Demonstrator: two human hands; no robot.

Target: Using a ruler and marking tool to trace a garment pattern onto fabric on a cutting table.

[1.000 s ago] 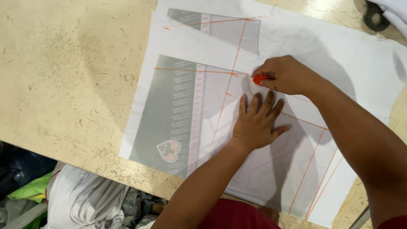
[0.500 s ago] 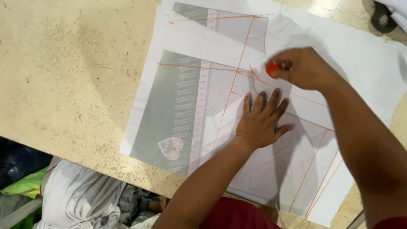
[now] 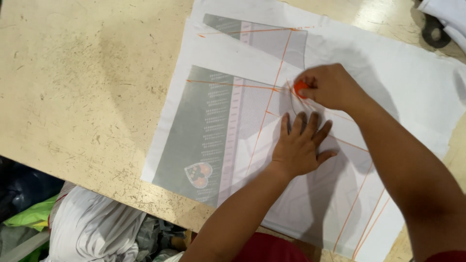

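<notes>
A white sheet of fabric (image 3: 388, 73) with grey printed panels and orange drawn lines lies flat on a beige table (image 3: 82, 87). My left hand (image 3: 298, 145) presses flat on the fabric with its fingers spread. Just above it, my right hand (image 3: 330, 87) pinches a small orange piece of marking chalk (image 3: 300, 88) against the fabric, where several orange lines meet. A round red and grey emblem (image 3: 198, 173) is printed near the fabric's lower left corner.
The table's near edge runs diagonally at the lower left. Below it lie white cloth (image 3: 92, 228), a green item (image 3: 29, 216) and dark bundles. A dark round object (image 3: 434, 31) and more white cloth (image 3: 449, 14) sit at the top right.
My right hand has carried the chalk a little up along the fabric while the view shifted. My left hand stays pressed flat in the same place.
</notes>
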